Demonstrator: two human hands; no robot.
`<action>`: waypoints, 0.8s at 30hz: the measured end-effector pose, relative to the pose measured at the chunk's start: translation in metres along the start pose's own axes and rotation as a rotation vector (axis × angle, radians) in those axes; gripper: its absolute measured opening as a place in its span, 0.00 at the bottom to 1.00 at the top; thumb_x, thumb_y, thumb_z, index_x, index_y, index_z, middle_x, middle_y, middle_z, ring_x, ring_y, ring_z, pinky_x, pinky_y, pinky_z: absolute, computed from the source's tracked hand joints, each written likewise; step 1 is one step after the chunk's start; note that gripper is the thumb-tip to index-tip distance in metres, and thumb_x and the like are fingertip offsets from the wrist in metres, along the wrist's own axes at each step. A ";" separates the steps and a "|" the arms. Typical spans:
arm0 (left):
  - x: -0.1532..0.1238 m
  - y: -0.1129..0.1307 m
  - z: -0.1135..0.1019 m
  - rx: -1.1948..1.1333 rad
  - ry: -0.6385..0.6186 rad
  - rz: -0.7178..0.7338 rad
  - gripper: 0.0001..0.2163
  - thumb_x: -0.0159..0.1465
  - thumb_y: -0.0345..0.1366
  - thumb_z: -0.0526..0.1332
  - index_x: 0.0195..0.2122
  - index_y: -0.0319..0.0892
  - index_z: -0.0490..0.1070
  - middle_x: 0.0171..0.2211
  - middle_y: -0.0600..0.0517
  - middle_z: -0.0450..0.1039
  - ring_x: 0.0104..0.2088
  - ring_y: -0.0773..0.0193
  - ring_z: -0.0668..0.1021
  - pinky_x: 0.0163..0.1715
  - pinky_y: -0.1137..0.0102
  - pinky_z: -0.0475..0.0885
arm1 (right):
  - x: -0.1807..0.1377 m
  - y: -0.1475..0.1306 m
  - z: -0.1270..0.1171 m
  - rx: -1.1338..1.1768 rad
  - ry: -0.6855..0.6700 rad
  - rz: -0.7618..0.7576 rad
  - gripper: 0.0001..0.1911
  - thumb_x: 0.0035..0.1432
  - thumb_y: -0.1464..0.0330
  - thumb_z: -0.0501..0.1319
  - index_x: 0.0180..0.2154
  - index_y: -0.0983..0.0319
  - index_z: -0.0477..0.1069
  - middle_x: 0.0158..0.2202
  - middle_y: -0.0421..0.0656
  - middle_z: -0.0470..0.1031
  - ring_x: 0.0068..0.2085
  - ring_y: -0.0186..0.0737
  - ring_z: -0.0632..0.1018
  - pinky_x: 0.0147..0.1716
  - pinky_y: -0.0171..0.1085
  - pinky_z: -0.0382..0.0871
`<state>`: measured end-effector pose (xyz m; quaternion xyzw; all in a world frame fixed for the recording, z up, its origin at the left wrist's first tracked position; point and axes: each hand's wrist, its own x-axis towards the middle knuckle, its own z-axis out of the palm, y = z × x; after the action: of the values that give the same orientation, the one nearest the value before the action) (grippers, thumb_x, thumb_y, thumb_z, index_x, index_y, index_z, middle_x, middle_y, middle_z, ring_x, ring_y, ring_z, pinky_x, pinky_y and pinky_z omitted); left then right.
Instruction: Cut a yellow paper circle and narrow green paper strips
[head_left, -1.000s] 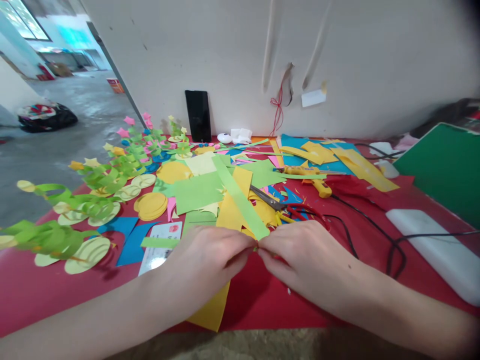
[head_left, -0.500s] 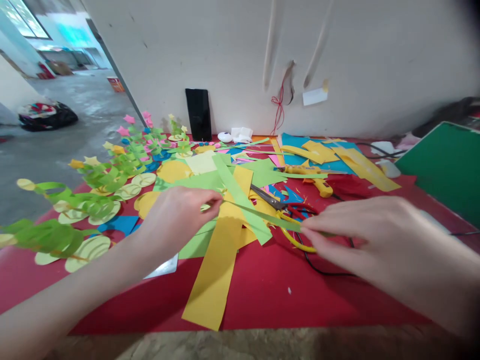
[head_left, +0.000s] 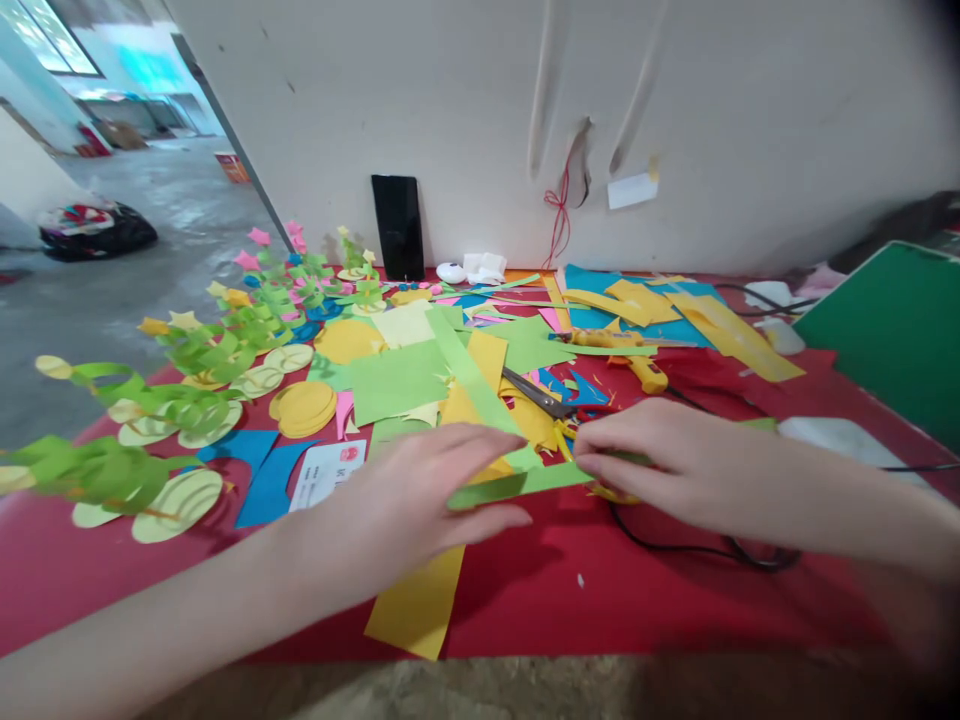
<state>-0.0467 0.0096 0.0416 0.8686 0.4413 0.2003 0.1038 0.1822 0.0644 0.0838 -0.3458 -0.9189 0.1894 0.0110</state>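
Note:
A narrow green paper strip (head_left: 551, 480) stretches between my two hands, above the table. My right hand (head_left: 652, 450) pinches its right end between thumb and fingers. Around the strip's left end, my left hand (head_left: 427, 485) has its thumb and fingers apart, not gripping it; that end is partly hidden by the hand. Scissors (head_left: 538, 394) with red and yellow handles lie behind the right hand, which covers part of the handles. Beneath the hands are a wide green strip (head_left: 472, 375) and a long yellow paper strip (head_left: 416, 605).
Curled green paper plants (head_left: 112, 470) on round bases line the left side. Yellow paper discs (head_left: 304, 408) and a white card (head_left: 326, 472) lie nearby. A yellow glue gun (head_left: 615, 345) with a black cord sits behind; a phone (head_left: 399, 228) leans on the wall.
My left hand has gone from pinching the strip to spread fingers and moved right and down. My right hand shifted slightly left, still pinching. The strip now shows its broad face.

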 end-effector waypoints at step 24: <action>0.000 0.002 0.002 -0.093 0.007 -0.034 0.04 0.62 0.32 0.56 0.34 0.44 0.70 0.30 0.56 0.71 0.30 0.69 0.73 0.29 0.75 0.64 | 0.017 -0.023 0.024 0.087 0.024 -0.021 0.17 0.57 0.56 0.51 0.28 0.61 0.68 0.25 0.39 0.71 0.27 0.33 0.69 0.26 0.33 0.55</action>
<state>-0.0446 0.0083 0.0409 0.8544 0.4466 0.2221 0.1457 0.1512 0.0512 0.0681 -0.3377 -0.9132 0.2247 0.0390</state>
